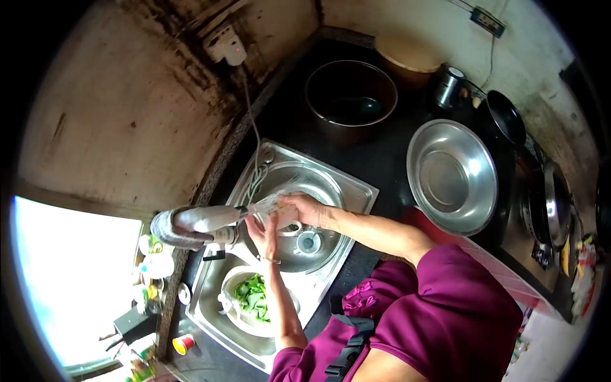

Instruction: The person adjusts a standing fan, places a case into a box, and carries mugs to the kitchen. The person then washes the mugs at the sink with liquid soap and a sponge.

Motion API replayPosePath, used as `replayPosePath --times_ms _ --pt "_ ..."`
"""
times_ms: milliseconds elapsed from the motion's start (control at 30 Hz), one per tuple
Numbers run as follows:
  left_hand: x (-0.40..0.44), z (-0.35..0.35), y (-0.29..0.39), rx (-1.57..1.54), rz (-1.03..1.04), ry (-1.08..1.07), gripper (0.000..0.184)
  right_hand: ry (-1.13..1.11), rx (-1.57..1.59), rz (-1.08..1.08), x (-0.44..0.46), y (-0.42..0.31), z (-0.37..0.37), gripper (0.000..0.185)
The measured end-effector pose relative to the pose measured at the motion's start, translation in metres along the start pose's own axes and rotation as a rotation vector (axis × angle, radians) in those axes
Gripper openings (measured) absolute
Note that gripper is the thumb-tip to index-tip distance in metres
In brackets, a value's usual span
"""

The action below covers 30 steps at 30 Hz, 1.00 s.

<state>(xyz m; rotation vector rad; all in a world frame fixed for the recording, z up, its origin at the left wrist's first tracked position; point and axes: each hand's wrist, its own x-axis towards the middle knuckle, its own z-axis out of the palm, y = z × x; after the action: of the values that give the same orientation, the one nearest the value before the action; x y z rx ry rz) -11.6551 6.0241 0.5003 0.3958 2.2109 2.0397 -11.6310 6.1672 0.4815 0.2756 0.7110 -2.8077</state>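
Over the round basin of the steel sink, my left hand and my right hand are close together. Both close around a pale, translucent cup-like thing, its exact kind unclear. A curved handle shape shows just under the hands; whether it belongs to the held thing I cannot tell. The tap with a filter reaches in from the left. Below the hands lies the drain strainer. A white colander with cut green leaves sits in the other basin, beside my left forearm.
A large dark tub stands on the black counter behind the sink. To the right are a wide steel bowl, a steel cup, a black pan and a stove. A red-yellow cup stands at the lower left.
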Motion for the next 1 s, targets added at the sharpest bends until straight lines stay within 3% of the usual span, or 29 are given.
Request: replayPosePath --times_ms 67,133,167,233,267,333,367,400,467,500,533,567,600,667,700,733,800,833,900,933,967,1000 --pt "-0.002 0.001 -0.006 -0.151 -0.005 0.004 0.043 0.088 -0.050 -0.035 -0.003 0.011 0.005 0.029" --pt "-0.001 -0.006 -0.023 -0.351 -0.169 0.000 0.035 0.218 -0.492 -0.146 -0.011 0.022 0.011 0.032" --pt "-0.003 -0.006 -0.025 -0.392 -0.207 0.017 0.034 0.170 -0.639 -0.212 -0.023 0.012 0.031 0.037" --pt "-0.001 -0.009 -0.040 -0.436 -0.238 0.011 0.031 -0.004 -0.845 -0.183 -0.028 0.019 0.021 0.043" --pt "0.002 -0.013 -0.043 -0.694 -0.443 0.001 0.031 -0.107 -0.981 -0.209 -0.028 0.023 0.011 0.045" --pt "0.001 -0.013 -0.029 -0.871 -0.557 0.006 0.034 -0.551 -1.664 -0.220 -0.021 -0.002 -0.005 0.045" --pt "-0.001 -0.015 -0.023 -0.871 -0.558 0.013 0.034 -0.812 -1.792 -0.561 -0.019 -0.016 -0.006 0.050" --pt "-0.001 -0.016 -0.020 -0.825 -0.631 -0.054 0.039 -0.947 -1.913 -0.873 -0.015 -0.033 0.002 0.043" --pt "0.000 -0.016 -0.024 -0.775 -0.705 -0.121 0.044 -1.161 -2.187 -1.227 -0.004 -0.051 0.016 0.037" --pt "0.001 -0.014 -0.032 -0.753 -0.724 -0.092 0.046 -1.162 -2.185 -1.226 -0.006 -0.053 0.023 0.037" --pt "0.003 -0.011 -0.040 -0.734 -0.739 -0.062 0.047 -1.163 -2.223 -1.075 -0.006 -0.056 0.029 0.032" --pt "0.006 -0.016 -0.030 -0.793 -0.781 -0.191 0.045 -1.158 -2.252 -0.925 -0.006 -0.058 0.034 0.028" --pt "0.004 -0.015 -0.018 -0.791 -0.780 -0.190 0.045 -1.158 -2.250 -0.928 -0.001 -0.054 0.030 0.028" --pt "0.002 -0.008 -0.004 -0.782 -0.655 -0.109 0.036 -1.018 -2.247 -0.659 0.014 -0.041 0.009 0.031" --pt "0.008 -0.011 -0.037 -0.754 -0.543 -0.047 0.033 -0.904 -2.056 -0.720 0.016 -0.035 0.001 0.031" --pt "0.011 -0.013 -0.041 -0.758 -0.541 -0.044 0.033 -0.697 -1.850 -0.671 0.024 -0.010 -0.022 0.035" --pt "0.015 -0.015 -0.041 -0.532 -0.348 -0.018 0.031 -0.329 -1.670 -0.533 0.007 0.009 -0.015 0.033" --pt "0.013 -0.016 -0.039 -0.451 -0.300 0.006 0.027 -0.335 -1.671 -0.531 0.004 0.008 -0.015 0.033" --pt "0.010 -0.015 -0.029 -0.353 -0.264 0.022 0.027 -0.295 -1.105 0.049 -0.004 0.004 -0.021 0.034" --pt "0.008 -0.016 -0.025 -0.254 -0.231 0.034 0.028 -0.296 -1.104 0.055 -0.002 0.004 -0.023 0.034" --pt "0.008 -0.018 -0.022 -0.213 -0.167 0.001 0.041 -0.294 -0.661 0.069 0.002 0.000 -0.021 0.034" --pt "0.006 -0.016 -0.018 -0.214 -0.174 0.007 0.041 -0.281 -0.216 0.081 0.004 -0.004 -0.019 0.034"
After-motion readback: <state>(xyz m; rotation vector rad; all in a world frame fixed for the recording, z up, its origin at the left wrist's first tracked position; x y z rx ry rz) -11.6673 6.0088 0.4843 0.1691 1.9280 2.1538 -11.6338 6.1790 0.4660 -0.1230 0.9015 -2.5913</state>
